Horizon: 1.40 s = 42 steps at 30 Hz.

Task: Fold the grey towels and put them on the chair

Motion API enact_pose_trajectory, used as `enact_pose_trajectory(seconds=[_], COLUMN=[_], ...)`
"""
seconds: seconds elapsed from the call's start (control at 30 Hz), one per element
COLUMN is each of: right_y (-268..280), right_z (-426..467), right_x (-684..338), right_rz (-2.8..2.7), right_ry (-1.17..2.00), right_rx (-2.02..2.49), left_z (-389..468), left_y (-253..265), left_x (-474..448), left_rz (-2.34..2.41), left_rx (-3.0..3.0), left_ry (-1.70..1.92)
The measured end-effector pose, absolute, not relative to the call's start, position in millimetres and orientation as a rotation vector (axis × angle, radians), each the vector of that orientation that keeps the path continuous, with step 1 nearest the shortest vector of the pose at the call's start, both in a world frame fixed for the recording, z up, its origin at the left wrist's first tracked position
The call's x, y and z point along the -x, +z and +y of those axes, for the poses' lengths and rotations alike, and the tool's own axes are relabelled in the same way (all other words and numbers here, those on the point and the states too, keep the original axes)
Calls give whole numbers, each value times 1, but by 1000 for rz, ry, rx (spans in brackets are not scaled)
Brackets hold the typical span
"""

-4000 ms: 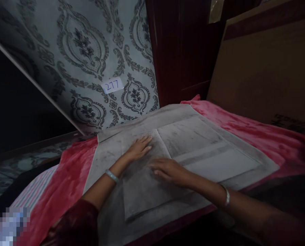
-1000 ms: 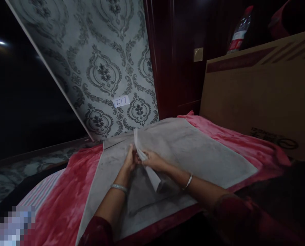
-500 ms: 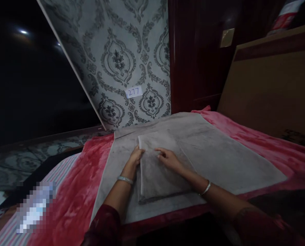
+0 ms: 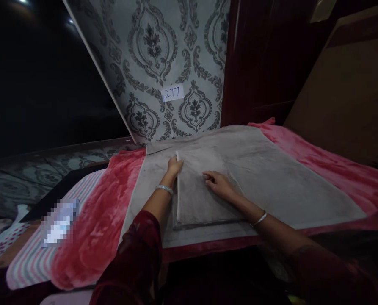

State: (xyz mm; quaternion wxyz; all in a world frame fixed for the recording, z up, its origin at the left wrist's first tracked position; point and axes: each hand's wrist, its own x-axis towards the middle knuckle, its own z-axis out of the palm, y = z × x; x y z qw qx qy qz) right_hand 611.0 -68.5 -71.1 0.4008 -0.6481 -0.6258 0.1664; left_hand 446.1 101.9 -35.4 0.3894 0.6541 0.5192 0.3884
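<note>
A folded grey cloth (image 4: 204, 201), plush like a towel or small blanket, lies flat on a larger grey cloth (image 4: 280, 186) of similar fabric. At its far left edge, my left hand (image 4: 175, 166) pinches the folded layers, thumb on top and fingers tucked out of sight beneath. My right hand (image 4: 219, 183) is over the middle of the folded cloth with its fingers curled in and nothing visible in them. Whether its fingertips touch the fabric I cannot tell. Both wrists wear bracelets.
Underneath is a red-pink plush blanket (image 4: 90, 228), showing on both sides. To the left lie a striped cloth (image 4: 26, 267) and a blurred-out object (image 4: 61, 222). Behind are a patterned wall with a "277" label (image 4: 172, 92), a dark screen (image 4: 49, 84) and a large brown board (image 4: 350, 93).
The view has shifted, so the bedding sits higher in it. My left hand stays on the folded cloth's left edge. My right hand's fingers have curled in more.
</note>
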Motion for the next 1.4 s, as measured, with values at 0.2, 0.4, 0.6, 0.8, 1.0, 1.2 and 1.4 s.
enact_pose_trajectory(seconds=[0.2, 0.4, 0.6, 0.8, 1.0, 1.2, 1.4], right_y=[-59, -55, -35, -59, -58, -34, -44], right_z=[-66, -60, -61, -76, -117, -118, -97], right_x=[-613, -616, -595, -564, -559, -574, -591], right_rz=[-1697, -1762, -2184, -2465, -2502, -2498, -2494], right_ry=[436, 455, 276, 355, 568, 639, 526], right_rx=[1624, 1631, 1342, 1342, 1102, 927, 1035], left_z=[102, 101, 78, 73, 65, 49, 77], left_y=[-34, -32, -33, -63, -43, -13, -28], left_x=[-438, -428, -419, -402, -407, -464, -527], left_rz=[1523, 1616, 1350, 1142, 1266, 686, 448], left_rx=[-1783, -1855, -2448, -2703, -2762, -2888, -2874], left_ry=[973, 856, 806, 342, 185, 174, -15])
